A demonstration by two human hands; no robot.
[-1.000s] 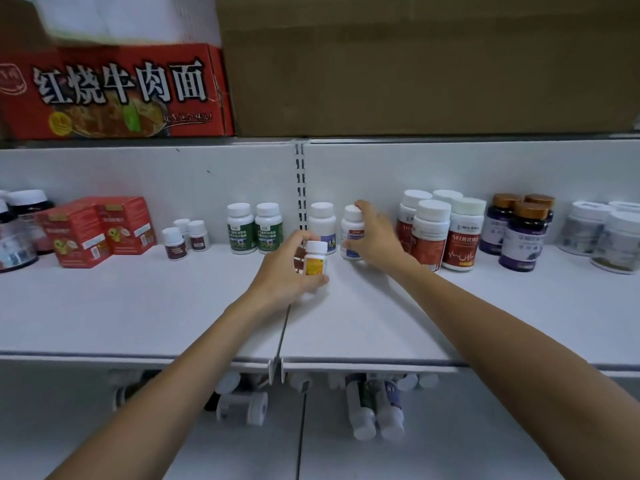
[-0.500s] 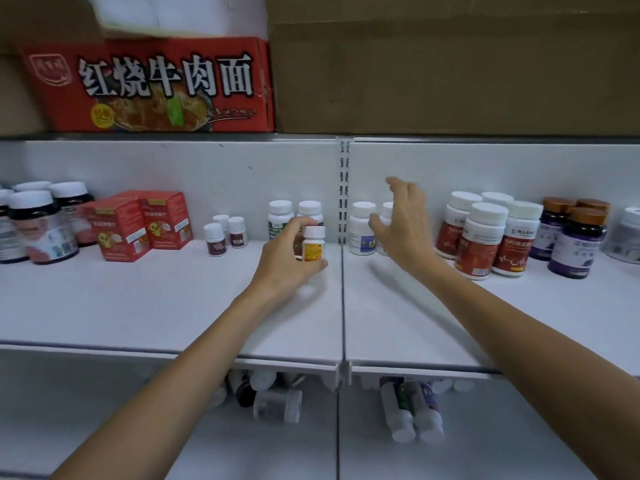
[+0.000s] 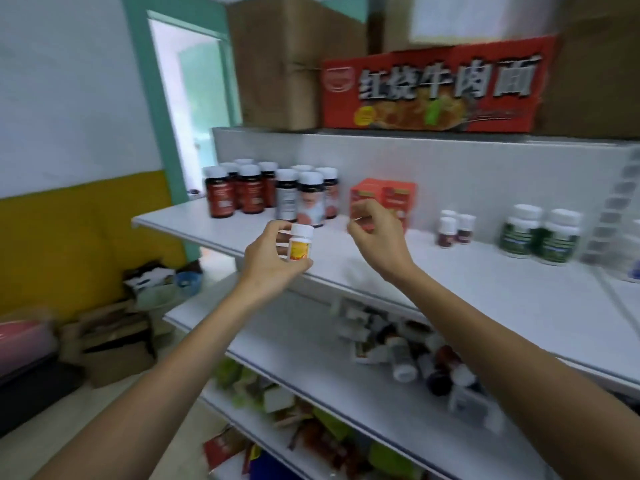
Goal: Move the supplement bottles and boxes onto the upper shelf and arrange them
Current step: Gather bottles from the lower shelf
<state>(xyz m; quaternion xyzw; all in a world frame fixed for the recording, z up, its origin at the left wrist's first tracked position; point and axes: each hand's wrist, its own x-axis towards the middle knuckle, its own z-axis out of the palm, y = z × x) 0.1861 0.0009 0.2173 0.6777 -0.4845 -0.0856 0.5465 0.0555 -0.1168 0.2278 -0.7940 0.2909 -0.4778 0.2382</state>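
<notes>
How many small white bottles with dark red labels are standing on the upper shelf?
3. A front-left bottle, a back bottle behind it and a right bottle, clustered between the red boxes and the green-labelled bottles. Another could be hidden behind them.

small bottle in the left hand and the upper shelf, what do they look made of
Small bottle: likely plastic, opaque white body and cap, with a yellow-orange label of paper or film. Upper shelf: probably painted metal, judging by its thin white board, folded front lip and soft sheen; blur leaves it open.
</notes>
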